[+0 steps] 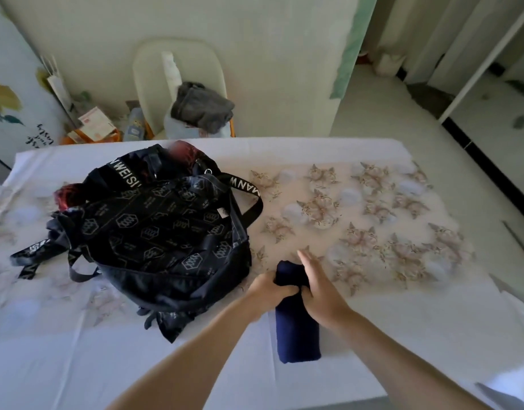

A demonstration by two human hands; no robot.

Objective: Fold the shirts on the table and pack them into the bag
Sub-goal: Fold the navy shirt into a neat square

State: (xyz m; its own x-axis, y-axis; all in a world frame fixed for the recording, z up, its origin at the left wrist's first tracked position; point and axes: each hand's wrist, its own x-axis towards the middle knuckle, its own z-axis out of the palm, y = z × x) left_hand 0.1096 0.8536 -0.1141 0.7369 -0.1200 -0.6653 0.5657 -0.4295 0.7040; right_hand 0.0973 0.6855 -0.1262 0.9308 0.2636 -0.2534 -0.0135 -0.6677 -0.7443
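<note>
Where the navy shirt (297, 324) lay: on the cloth-covered table (77, 365), near its front edge and just right of the bag, folded into a narrow, thick bundle that ran away from the person.
Left hand (268, 288): fingers were curled tight over the bundle's far end, bunching the fabric from the left side.
Right hand (321, 292): the thumb dug into the same far end, pinching cloth right beside the left fingers, while the fingers (303, 257) stretched straight ahead along the bundle's right side.
Hands together: they met at the far end of the shirt, touching or nearly so.
Black bag (166, 232): it sat slumped on the left half of the table, printed with pale hexagon marks, its mouth open toward the far side.
Bag contents: red-and-dark cloth (182, 152) showed at the mouth, and more at the left rim.
Straps (246, 187): black webbing with white lettering trailed off right and left of the bag.
Floral print (373, 217): it covered the right half of the table, past the hands.
Beyond the table: a cream chair (154, 69) carried a crumpled grey garment (203, 109).
Floor at far left: boxes and bottles (98, 127) were heaped by the wall.
</note>
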